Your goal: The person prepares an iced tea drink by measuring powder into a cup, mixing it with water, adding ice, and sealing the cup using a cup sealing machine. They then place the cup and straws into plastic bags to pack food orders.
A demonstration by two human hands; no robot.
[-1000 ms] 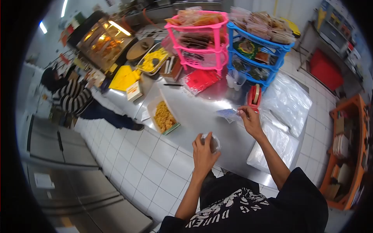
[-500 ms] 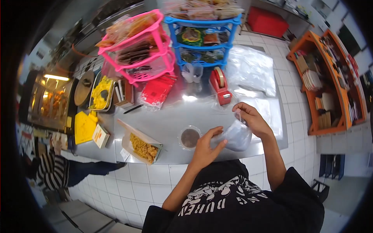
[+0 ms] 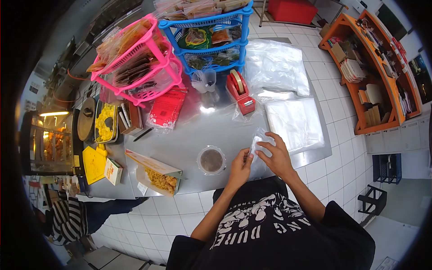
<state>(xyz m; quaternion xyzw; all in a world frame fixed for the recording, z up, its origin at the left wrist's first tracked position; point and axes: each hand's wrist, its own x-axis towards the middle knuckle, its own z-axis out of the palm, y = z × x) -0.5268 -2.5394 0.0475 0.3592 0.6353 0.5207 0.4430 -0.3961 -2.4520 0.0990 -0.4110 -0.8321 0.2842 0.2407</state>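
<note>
Both my hands are over the front of the metal table (image 3: 189,139), at a clear plastic bag (image 3: 256,143). My left hand (image 3: 240,168) pinches its left side, and my right hand (image 3: 275,157) grips its right side with bent fingers. Part of the bag hangs below between my hands. Left of them stands a round clear tub with dark contents (image 3: 212,160). Farther left lies an open paper food box (image 3: 150,164) holding noodles and fried pieces (image 3: 163,181). Beyond the bag sits a red tape dispenser (image 3: 240,92).
Stacks of clear plastic bags (image 3: 294,126) lie on the right. Pink (image 3: 155,56) and blue (image 3: 207,20) tiered baskets, filled with packets, stand at the back. Red packets (image 3: 166,108), a yellow food tray (image 3: 106,123) and a lit display case (image 3: 50,139) are leftward. A person in stripes (image 3: 69,220) stands at far left.
My hands have come closer together, the right one moving left and down. The bag, puffed out before, is now flatter and narrower between them. The camera view has shifted.
</note>
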